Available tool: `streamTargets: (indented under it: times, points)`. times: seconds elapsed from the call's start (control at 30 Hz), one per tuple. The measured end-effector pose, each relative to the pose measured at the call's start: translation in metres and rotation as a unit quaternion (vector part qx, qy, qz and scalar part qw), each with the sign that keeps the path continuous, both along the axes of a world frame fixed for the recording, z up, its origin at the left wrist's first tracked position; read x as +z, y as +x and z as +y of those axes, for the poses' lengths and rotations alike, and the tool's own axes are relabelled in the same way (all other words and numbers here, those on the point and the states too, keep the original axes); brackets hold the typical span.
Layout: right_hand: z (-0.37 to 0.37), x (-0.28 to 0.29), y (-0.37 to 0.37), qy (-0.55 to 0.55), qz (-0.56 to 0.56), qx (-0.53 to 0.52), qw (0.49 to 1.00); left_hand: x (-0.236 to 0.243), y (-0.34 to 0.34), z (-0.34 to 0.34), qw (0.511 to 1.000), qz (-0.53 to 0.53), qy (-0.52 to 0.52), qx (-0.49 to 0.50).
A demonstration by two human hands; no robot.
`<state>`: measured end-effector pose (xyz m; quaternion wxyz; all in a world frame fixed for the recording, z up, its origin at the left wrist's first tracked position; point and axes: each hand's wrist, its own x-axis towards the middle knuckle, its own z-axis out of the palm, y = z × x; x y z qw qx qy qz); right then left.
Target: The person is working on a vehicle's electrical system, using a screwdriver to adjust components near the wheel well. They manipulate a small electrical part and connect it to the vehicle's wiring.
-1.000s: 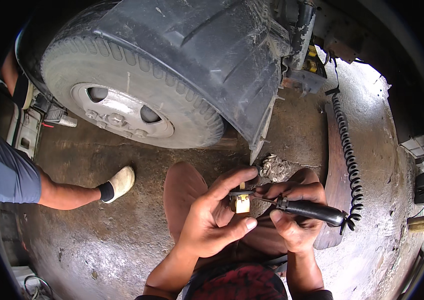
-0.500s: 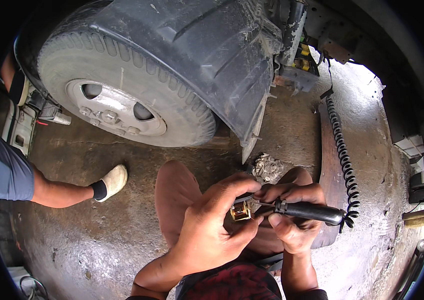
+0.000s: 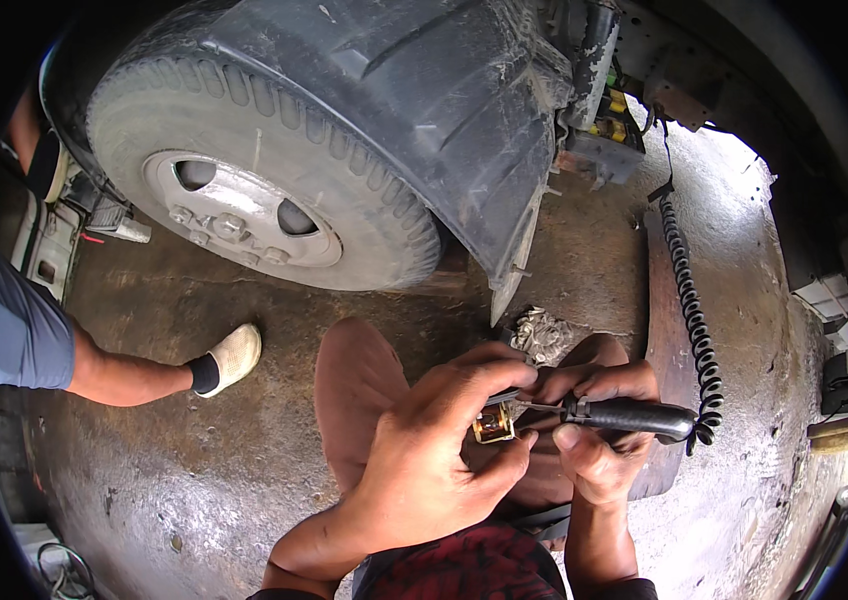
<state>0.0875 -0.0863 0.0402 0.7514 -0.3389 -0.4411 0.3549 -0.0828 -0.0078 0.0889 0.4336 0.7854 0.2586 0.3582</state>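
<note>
My left hand point(image 3: 434, 445) holds a small opened relay point(image 3: 493, 423) between thumb and fingers, with its copper-coloured coil and metal frame showing. In my right hand point(image 3: 606, 440) is a circuit tester point(image 3: 634, 415) with a black handle, gripped between thumb and fingers. Its thin metal probe points left and reaches the relay's upper edge; whether the tip touches it, I cannot tell. From the handle's right end a black coiled cord point(image 3: 692, 300) runs up toward the vehicle. My fingertips hide part of the relay.
A large wheel point(image 3: 234, 225) under a dark fender point(image 3: 424, 110) stands ahead. Crumpled silvery material point(image 3: 544, 335) lies on the floor beyond my hands. A wooden plank point(image 3: 666, 300) is at right. Another person's leg point(image 3: 134, 370) reaches in from the left, wearing a pale shoe point(image 3: 234, 360).
The view has shifted slightly, so the wheel and cord sit a little further right. Both hands keep their hold on the relay and the circuit tester.
</note>
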Motion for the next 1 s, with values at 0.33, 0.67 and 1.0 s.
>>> streamTargets:
  times: [0.33,0.67,1.0]
  points:
    - [-0.005,0.001,-0.001,-0.011,0.045,0.005,0.999,0.003,0.003,-0.006,0.999,-0.013,-0.037,0.004]
    - [-0.007,0.006,-0.004,0.008,0.081,0.007,0.997,0.007,0.004,-0.011,1.000,-0.008,-0.014,0.021]
    - [-0.010,0.026,-0.014,0.009,-0.087,-0.070,0.994,0.007,0.006,-0.013,0.983,0.066,0.131,0.114]
